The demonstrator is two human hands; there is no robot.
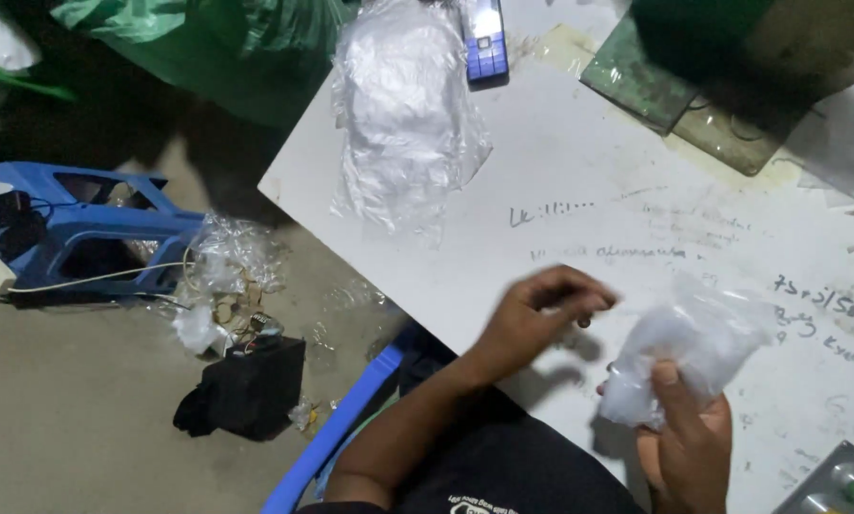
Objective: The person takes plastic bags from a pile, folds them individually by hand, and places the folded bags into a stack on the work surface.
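Near the white table's (560,171) front edge, the right hand (684,443) grips a small clear bag (684,343) pointing up-right, while the left hand (532,314) pinches something tiny beside it.

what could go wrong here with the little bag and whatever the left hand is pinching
1. The left hand pinches something tiny over the table, apart from the small bag in the right hand; if dropped, it could roll off the near edge to the cluttered floor.
2. The bag looks thin and crumpled, so its mouth may be hard to find.
3. The phone lies at the table's far edge and could get knocked off.
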